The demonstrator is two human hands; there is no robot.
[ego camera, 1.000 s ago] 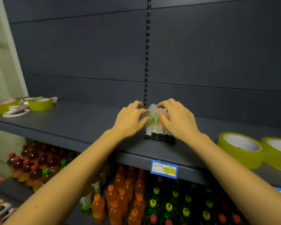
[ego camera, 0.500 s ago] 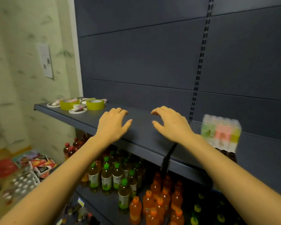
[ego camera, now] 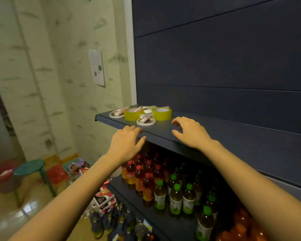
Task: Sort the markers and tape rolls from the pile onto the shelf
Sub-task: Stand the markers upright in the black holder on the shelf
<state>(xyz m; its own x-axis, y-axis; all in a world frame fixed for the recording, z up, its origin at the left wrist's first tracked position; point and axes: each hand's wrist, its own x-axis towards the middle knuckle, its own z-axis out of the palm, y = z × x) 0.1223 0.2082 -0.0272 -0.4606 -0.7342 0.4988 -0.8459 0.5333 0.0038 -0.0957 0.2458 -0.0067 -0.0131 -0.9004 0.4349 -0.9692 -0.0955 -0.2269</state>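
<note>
Left hand (ego camera: pixel 127 142), centre frame: empty, fingers relaxed and slightly spread, palm down, fingertips at the front lip of the dark grey shelf (ego camera: pixel 233 136). Contact with the lip can't be confirmed. Right hand (ego camera: pixel 192 133), just right of centre: also empty, palm down above the shelf surface, fingers loosely curled, thumb out to the left, grasping nothing. Both forearms bare, entering from the bottom corners.

Pile sits just beyond the hands, at the shelf's left end, upper-centre of frame. Right yellow tape roll (ego camera: pixel 162 113) lies flat, near the right hand's fingertips but apart from them. Left yellow tape roll (ego camera: pixel 133 114) also flat, to its left. Between and in front of them is a thin white tape roll (ego camera: pixel 145 122) with a pink-and-white marker (ego camera: pixel 145 117) lying across it. Second thin white roll (ego camera: pixel 115 115) at the far left edge, another marker (ego camera: pixel 122 110) on it. More markers behind the yellow rolls, blurred, count unclear.

Below: lower shelf of bottles, red-capped (ego camera: pixel 147 178) to the left, green-capped (ego camera: pixel 176 197) to the right. Left of frame: green stool (ego camera: pixel 30 166) on the floor, paper sheet (ego camera: pixel 97 66) on the patterned wall.
</note>
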